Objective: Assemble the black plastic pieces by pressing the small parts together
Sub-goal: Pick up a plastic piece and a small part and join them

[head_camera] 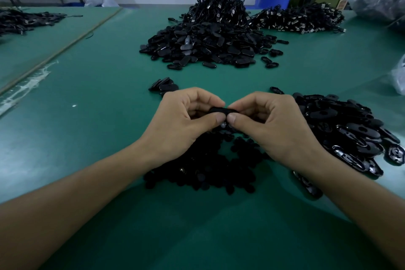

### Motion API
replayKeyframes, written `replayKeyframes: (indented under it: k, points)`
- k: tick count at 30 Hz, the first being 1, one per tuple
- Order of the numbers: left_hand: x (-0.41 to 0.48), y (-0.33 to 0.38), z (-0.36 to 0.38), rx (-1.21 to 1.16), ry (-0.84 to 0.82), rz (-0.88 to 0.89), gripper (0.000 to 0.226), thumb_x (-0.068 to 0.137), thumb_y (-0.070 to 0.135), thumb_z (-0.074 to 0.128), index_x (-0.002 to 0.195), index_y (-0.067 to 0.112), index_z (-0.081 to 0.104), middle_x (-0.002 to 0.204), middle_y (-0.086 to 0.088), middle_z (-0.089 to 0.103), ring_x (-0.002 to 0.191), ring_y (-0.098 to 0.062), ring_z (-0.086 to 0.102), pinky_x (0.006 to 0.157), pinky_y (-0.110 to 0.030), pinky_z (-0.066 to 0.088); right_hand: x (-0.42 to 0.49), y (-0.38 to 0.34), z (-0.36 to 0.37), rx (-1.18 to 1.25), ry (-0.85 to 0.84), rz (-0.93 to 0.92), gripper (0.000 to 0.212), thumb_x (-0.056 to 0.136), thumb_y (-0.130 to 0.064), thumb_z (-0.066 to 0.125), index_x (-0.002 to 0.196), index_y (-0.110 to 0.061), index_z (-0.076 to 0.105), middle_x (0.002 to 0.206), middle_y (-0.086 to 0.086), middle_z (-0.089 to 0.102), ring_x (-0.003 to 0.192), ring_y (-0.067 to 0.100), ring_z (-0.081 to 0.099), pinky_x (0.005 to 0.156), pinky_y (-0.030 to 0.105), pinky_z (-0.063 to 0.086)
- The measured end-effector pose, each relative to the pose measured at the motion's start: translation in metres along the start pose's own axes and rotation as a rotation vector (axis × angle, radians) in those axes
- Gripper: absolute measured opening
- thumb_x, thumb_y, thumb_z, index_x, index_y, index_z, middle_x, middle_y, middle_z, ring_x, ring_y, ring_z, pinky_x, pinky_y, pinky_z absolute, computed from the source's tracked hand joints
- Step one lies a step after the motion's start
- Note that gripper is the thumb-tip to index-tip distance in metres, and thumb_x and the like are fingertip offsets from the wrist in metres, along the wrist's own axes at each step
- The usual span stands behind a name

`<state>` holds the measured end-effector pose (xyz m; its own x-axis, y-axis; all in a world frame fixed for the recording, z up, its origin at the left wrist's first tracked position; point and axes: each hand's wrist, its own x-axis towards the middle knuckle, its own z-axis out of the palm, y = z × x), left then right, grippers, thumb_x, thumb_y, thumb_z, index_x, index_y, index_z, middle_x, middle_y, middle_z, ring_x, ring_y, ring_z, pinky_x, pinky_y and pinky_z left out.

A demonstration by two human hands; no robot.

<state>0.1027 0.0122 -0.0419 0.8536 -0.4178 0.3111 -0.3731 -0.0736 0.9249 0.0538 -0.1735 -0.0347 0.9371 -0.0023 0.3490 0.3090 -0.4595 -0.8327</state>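
The black plastic piece [221, 110] is held just above the bench [87, 116], low in the centre of the view, between both hands. The left hand [186, 116] pinches its left end and the right hand [270, 121] its right end. On each hand the thumb lies under the piece and the curled fingers [206, 98] over it, and the two thumb tips nearly meet.

I judge this to be the pressing step itself, on one unit among very many. Whether the parts are fully snapped together I cannot tell. Only a thin dark edge shows between the fingertips, and any seam is covered.

Directly below the hands lies a dull heap of small parts [203, 166], in shadow, so single shapes are hard to separate. Just to the right is a glossier heap of oval shells [350, 129], cut off by the frame edge. Which heap is stock and which is finished work is unclear.

A small stack [164, 85] lies just beyond the left hand. Well back on the bench, a large mound of oval pieces [206, 48] topped with cables [221, 2] suggests that most of the job remains. A tiny pale speck under the thumbs is too small to identify.
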Motion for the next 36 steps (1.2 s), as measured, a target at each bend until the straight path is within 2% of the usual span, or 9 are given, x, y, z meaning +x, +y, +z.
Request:
replayKeyframes:
  k: [5,9,14,23,28,30,31,33,36]
  points:
    - [-0.002,0.002,0.001,0.0,0.001,0.007,0.018,0.082,0.004,0.078,0.092,0.017,0.072,0.084,-0.003,0.078,0.073,-0.009,0.073,0.072,-0.021,0.059,0.0,-0.003,0.0,0.008,0.014,0.001,0.013,0.083,-0.015,0.076,0.077,-0.025,0.071,0.072,-0.004,0.073,0.067,0.019,0.068,0.063,0.033,0.057]
    - [-0.002,0.003,0.0,0.04,0.005,-0.002,0.016,0.08,0.007,0.08,0.091,0.018,0.074,0.083,-0.003,0.078,0.074,-0.014,0.073,0.076,-0.031,0.061,0.0,-0.003,0.001,-0.016,0.025,0.002,0.013,0.081,-0.014,0.077,0.074,-0.023,0.07,0.069,-0.006,0.072,0.061,0.014,0.066,0.06,0.03,0.056]
    - [-0.001,0.005,-0.002,0.097,-0.003,0.018,0.018,0.08,0.004,0.082,0.086,0.02,0.075,0.08,0.0,0.078,0.071,-0.009,0.072,0.072,-0.022,0.06,-0.001,-0.002,0.004,-0.048,0.054,-0.001,0.005,0.075,-0.023,0.074,0.071,-0.024,0.07,0.066,-0.01,0.071,0.056,0.004,0.062,0.055,0.024,0.051]
    - [0.0,0.004,-0.004,0.164,0.006,0.023,0.02,0.08,0.006,0.083,0.081,0.025,0.075,0.076,0.0,0.077,0.07,-0.014,0.071,0.074,-0.035,0.061,0.0,0.003,0.004,-0.064,0.033,-0.028,0.011,0.083,-0.016,0.076,0.077,-0.025,0.073,0.069,-0.01,0.072,0.058,0.002,0.064,0.057,0.017,0.049]
    - [0.003,0.002,-0.005,0.209,0.022,0.037,0.023,0.081,0.006,0.082,0.082,0.028,0.075,0.075,0.003,0.077,0.07,-0.013,0.073,0.073,-0.029,0.061,0.0,0.001,0.004,-0.114,0.045,-0.03,0.013,0.086,-0.017,0.075,0.084,-0.029,0.075,0.071,-0.015,0.072,0.066,-0.001,0.067,0.061,0.01,0.048]
    - [0.006,0.001,-0.007,0.246,0.077,0.041,0.025,0.083,0.005,0.079,0.085,0.03,0.074,0.077,0.004,0.077,0.072,-0.012,0.074,0.075,-0.028,0.06,0.0,0.001,0.003,-0.259,0.057,-0.047,0.015,0.091,-0.022,0.07,0.103,-0.03,0.075,0.083,-0.017,0.072,0.082,-0.003,0.066,0.073,0.007,0.046]
    - [0.008,-0.001,-0.009,0.265,0.115,0.041,0.028,0.083,0.005,0.078,0.086,0.032,0.073,0.076,0.005,0.076,0.071,-0.011,0.073,0.075,-0.026,0.059,0.0,0.001,0.002,-0.383,0.05,-0.054,0.022,0.094,-0.027,0.066,0.116,-0.029,0.071,0.095,-0.016,0.071,0.093,-0.001,0.063,0.081,0.009,0.044]
    - [0.012,-0.005,-0.017,0.29,0.202,0.04,0.03,0.084,0.006,0.077,0.088,0.035,0.072,0.077,0.008,0.075,0.068,-0.008,0.073,0.072,-0.021,0.057,0.001,0.004,-0.004,-0.682,0.021,-0.043,0.038,0.098,-0.034,0.056,0.135,-0.026,0.059,0.123,-0.004,0.062,0.117,0.015,0.054,0.1,0.027,0.04]
    - [0.02,-0.012,-0.034,0.346,0.355,0.041,0.031,0.086,0.008,0.076,0.092,0.038,0.07,0.084,0.014,0.074,0.071,-0.003,0.072,0.074,-0.016,0.056,0.0,0.006,-0.015,-1.081,-0.037,0.105,0.044,0.101,-0.036,0.044,0.143,-0.023,0.048,0.143,0.007,0.046,0.131,0.032,0.039,0.107,0.046,0.033]
